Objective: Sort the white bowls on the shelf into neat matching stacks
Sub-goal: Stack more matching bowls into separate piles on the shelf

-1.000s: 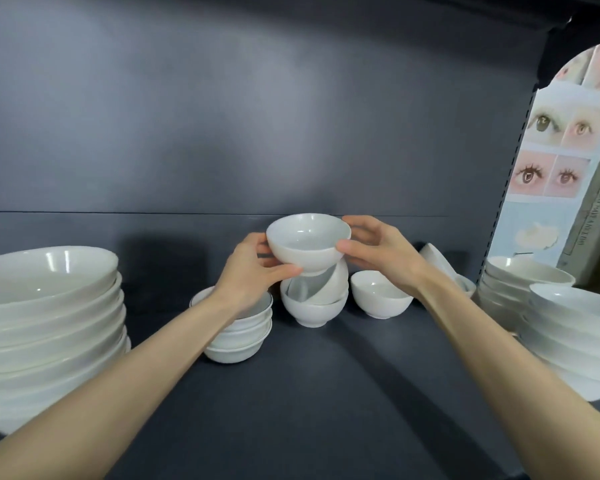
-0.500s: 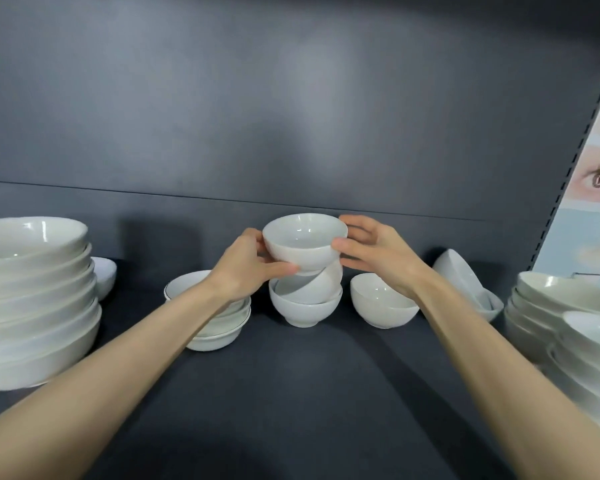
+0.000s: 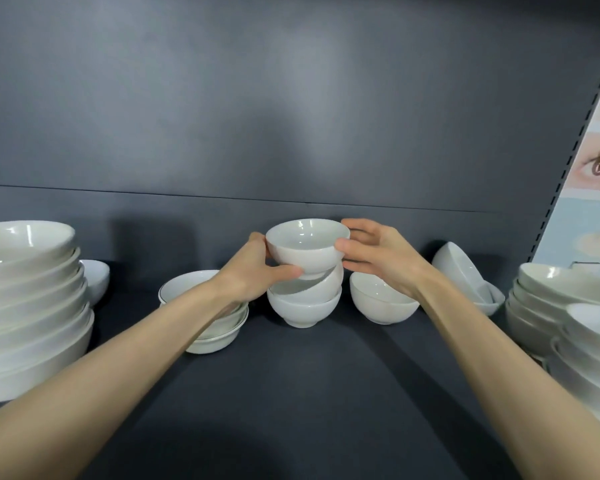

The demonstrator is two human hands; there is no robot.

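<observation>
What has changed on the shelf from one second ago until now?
Only the camera turned left; nothing on the shelf visibly moved. The left hand and the right hand grip the small bowl as before, over the tilted bowl beneath it.

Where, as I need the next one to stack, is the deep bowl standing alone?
In the head view, the lone deep bowl stands right of centre, just right of the middle stack, below the right hand gripping the top bowl.
</observation>
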